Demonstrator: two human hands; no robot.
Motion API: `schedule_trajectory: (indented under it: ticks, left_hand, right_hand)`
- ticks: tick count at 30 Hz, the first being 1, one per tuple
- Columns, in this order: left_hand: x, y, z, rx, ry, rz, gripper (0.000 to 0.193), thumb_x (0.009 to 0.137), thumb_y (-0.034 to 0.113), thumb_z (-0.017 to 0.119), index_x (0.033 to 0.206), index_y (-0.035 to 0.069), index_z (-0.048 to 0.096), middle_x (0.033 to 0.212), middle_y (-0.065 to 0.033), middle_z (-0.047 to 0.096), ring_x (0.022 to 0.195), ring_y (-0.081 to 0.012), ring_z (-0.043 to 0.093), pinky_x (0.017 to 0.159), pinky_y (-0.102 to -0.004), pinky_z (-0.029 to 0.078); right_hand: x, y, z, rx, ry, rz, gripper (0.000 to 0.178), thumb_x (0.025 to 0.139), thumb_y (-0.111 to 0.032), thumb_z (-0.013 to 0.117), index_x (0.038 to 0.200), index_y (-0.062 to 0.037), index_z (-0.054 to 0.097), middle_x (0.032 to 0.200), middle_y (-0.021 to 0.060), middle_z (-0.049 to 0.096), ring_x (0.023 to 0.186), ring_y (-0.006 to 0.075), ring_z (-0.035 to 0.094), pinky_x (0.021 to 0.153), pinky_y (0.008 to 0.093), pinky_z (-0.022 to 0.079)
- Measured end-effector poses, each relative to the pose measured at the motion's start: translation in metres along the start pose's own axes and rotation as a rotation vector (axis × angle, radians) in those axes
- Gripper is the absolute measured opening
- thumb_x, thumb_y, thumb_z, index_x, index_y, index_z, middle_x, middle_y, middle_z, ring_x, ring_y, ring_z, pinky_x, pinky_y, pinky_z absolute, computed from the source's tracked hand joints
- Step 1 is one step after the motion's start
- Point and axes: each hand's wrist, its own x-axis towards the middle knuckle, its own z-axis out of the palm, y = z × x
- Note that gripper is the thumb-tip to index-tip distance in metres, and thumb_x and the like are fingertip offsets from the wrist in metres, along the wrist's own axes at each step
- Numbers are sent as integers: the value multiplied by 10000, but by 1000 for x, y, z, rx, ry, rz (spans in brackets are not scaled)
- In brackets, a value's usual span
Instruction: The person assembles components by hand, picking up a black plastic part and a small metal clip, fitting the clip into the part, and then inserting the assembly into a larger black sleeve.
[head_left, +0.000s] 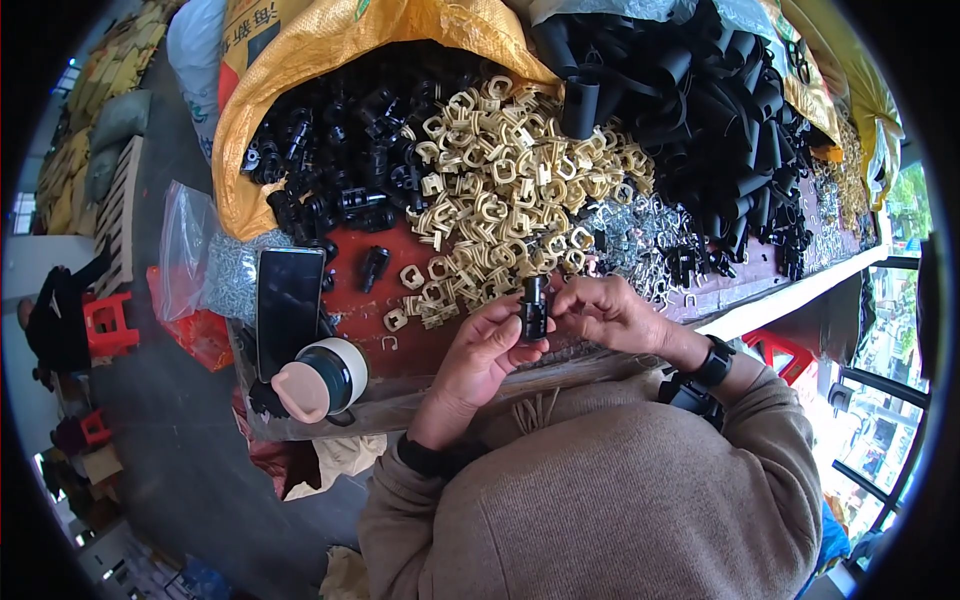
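Brown sweater (620,490) behind, 1 black fitting (534,312) is gripped upright by the left hand (482,350), seemingly steadied for the right hand (615,312), fingers curled alongside, grip unclear.

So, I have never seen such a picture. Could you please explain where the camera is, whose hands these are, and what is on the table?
There is no machine here, only a person's two bare hands. The picture comes from a wide fisheye camera on that person's head, looking down, so straight edges bend. The left hand holds a black cylindrical part; the right hand is close beside it, perhaps touching. On the red table lie cream clips, black fittings, black tubes and small metal pieces, with a phone and mug at the left.
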Motion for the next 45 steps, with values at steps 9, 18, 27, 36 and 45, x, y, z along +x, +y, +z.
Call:
schedule_trajectory:
  ticks: [9, 18, 27, 36, 45]
  left_hand:
    - [-18, -5, -13, 115, 202, 71, 259, 865, 144, 471, 1083, 5, 467, 1006, -156, 552, 932, -243, 556, 805, -334, 456]
    - [-20, -2, -14, 53, 220, 76, 237, 881, 141, 449, 1079, 12, 470, 959, -120, 571, 890, -194, 565, 773, -290, 462]
    - [-21, -2, -13, 16, 215, 76, 216, 882, 145, 448, 1037, 1, 490, 961, -131, 574, 856, -209, 577, 753, -291, 472]
    - [-14, -1, 2, 38, 188, 25, 266, 875, 129, 459, 1109, 5, 473, 995, -116, 564, 869, -200, 572, 764, -297, 478]
    - [-14, -4, 1, 140, 237, -18, 302, 848, 109, 516, 1112, -33, 479, 1009, -85, 559, 876, -133, 552, 752, -276, 483]
  right_hand:
    - [21, 6, -1, -973, -21, -359, 151, 633, -158, 589, 759, -84, 549, 757, 49, 487, 755, 191, 495, 702, 331, 363]
    - [37, 25, 15, -1235, 27, -458, 233, 615, -167, 534, 825, -69, 559, 807, 47, 499, 750, 188, 491, 684, 328, 353]
    - [31, 17, 9, -1066, 60, -427, 128, 646, -139, 568, 756, -76, 546, 819, 57, 509, 771, 193, 510, 709, 323, 358]
    - [21, -15, 14, -599, 58, -493, 134, 679, -117, 613, 783, -60, 552, 772, 54, 485, 653, 195, 501, 611, 308, 394]
    - [21, -14, 18, -710, -7, -513, 149, 611, -117, 620, 707, -62, 520, 687, 51, 421, 608, 203, 481, 592, 314, 406]
